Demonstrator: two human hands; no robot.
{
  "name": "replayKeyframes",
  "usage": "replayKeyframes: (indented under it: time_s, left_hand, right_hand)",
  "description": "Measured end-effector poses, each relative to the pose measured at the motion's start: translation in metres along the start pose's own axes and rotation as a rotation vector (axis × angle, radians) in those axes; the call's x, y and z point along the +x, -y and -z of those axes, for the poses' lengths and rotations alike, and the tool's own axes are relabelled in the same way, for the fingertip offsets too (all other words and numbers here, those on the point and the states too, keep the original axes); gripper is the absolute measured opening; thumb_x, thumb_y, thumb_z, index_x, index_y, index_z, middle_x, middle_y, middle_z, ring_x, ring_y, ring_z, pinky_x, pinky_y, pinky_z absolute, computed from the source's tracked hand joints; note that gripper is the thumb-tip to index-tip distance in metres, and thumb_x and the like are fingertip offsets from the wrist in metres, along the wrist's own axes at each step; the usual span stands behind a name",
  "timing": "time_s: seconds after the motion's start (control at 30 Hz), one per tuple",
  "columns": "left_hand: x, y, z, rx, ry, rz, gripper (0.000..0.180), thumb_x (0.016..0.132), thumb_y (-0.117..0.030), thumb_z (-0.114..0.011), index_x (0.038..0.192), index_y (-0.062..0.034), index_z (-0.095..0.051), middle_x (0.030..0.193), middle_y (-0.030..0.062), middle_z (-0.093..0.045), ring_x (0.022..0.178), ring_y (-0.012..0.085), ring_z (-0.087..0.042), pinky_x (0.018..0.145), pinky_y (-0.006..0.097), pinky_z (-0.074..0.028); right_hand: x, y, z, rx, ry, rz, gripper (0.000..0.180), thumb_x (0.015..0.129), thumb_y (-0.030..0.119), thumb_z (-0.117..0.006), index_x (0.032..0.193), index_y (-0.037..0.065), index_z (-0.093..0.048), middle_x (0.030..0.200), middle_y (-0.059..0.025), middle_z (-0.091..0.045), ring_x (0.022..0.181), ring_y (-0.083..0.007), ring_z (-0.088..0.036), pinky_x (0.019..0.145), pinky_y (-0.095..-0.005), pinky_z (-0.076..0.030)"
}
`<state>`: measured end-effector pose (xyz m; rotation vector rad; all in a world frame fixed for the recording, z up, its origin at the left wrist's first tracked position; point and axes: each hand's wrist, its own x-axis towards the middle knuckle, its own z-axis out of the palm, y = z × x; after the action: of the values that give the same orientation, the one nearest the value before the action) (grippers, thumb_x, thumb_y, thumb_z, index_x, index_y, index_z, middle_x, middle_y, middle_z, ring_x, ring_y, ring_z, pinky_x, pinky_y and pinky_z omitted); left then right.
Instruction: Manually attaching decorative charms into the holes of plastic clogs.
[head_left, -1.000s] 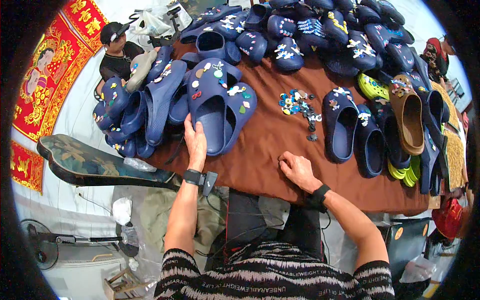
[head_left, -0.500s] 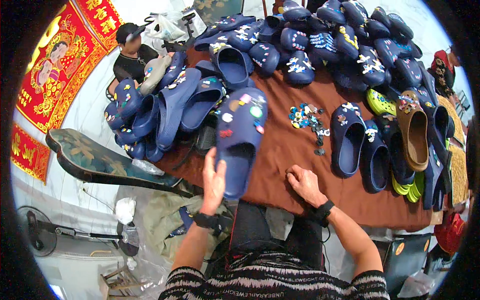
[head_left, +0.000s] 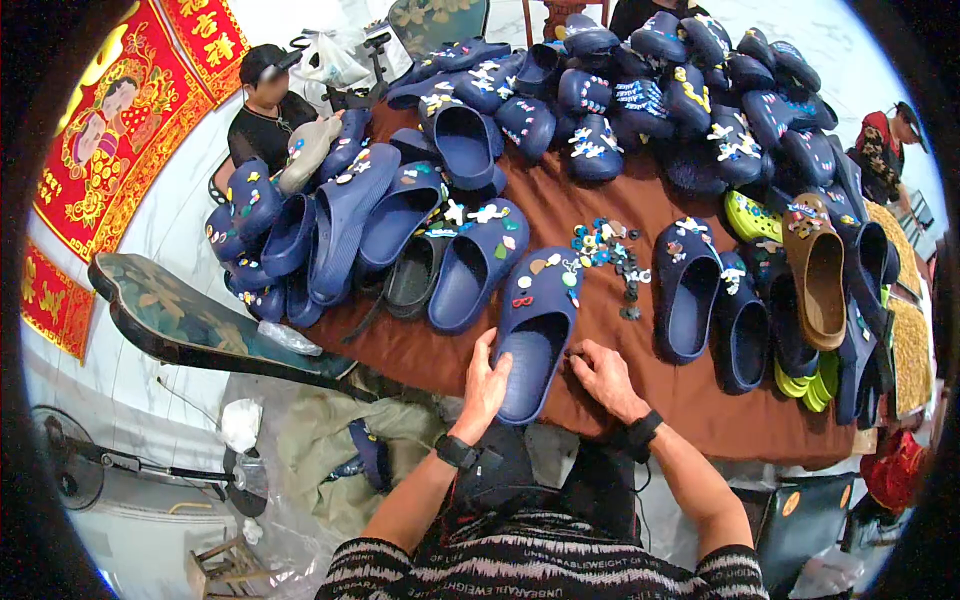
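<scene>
My left hand [head_left: 486,387] grips a navy clog [head_left: 543,310] by its heel end, thumb over the rim of the opening. Colourful charms dot the clog's upper, and its toe points away from me. Just right of its heel, my right hand [head_left: 606,380] is closed, fingertips pressed together. A small dark bit seems to show at those fingertips, too small to name. Beyond the hand lies a pile of loose charms [head_left: 603,243], with dark round pieces [head_left: 631,283] trailing toward me. Another navy clog with charms [head_left: 478,265] rests just left of the held one.
Many navy clogs [head_left: 595,148] are heaped along the far side of the brown-covered table [head_left: 640,400]. More stand at right, beside a brown clog [head_left: 815,262] and lime-green ones [head_left: 752,217]. A chair [head_left: 190,318] touches the left side. Two people sit or stand beyond the table.
My left hand has brought the navy clog right and lower, close to my right hand. The charmed clog it covered now shows at left. My right hand stays closed in nearly the same place.
</scene>
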<state>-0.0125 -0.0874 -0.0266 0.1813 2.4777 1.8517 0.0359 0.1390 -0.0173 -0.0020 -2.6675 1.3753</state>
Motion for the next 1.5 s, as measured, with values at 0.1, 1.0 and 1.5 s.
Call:
replayKeyframes:
  time_s: [0.1, 1.0, 1.5]
  left_hand:
    - [0.0, -0.008, 0.001, 0.066, -0.008, 0.005, 0.053, 0.092, -0.018, -0.06, 0.142, -0.0061, -0.045, 0.131, 0.0242, -0.06, 0.12, 0.0363, -0.057, 0.102, 0.043, -0.042]
    - [-0.01, 0.008, 0.009, -0.101, 0.093, -0.016, 0.046, 0.094, -0.008, -0.058, 0.138, 0.001, -0.047, 0.128, 0.0207, -0.06, 0.123, 0.0286, -0.058, 0.104, 0.038, -0.043]
    - [-0.021, -0.047, -0.003, 0.426, 0.015, -0.299, 0.047, 0.09, -0.005, -0.057, 0.136, 0.0006, -0.05, 0.134, 0.0209, -0.051, 0.126, 0.0358, -0.049, 0.109, 0.043, -0.037]
  right_hand:
    - [0.001, 0.001, -0.002, -0.043, -0.001, -0.016, 0.021, 0.093, 0.021, -0.059, 0.099, 0.002, -0.066, 0.087, -0.0211, -0.069, 0.085, -0.0402, -0.067, 0.075, -0.0465, -0.051]
    - [0.022, -0.005, 0.02, 0.585, 0.046, -0.241, 0.021, 0.101, 0.018, -0.055, 0.102, -0.002, -0.061, 0.077, -0.0012, -0.059, 0.063, -0.0087, -0.057, 0.056, -0.0261, -0.047]
    - [0.076, -0.002, 0.044, -0.11, -0.241, 0.108, 0.029, 0.094, 0.017, -0.06, 0.121, 0.005, -0.061, 0.106, -0.0168, -0.06, 0.1, -0.0372, -0.062, 0.084, -0.046, -0.05]
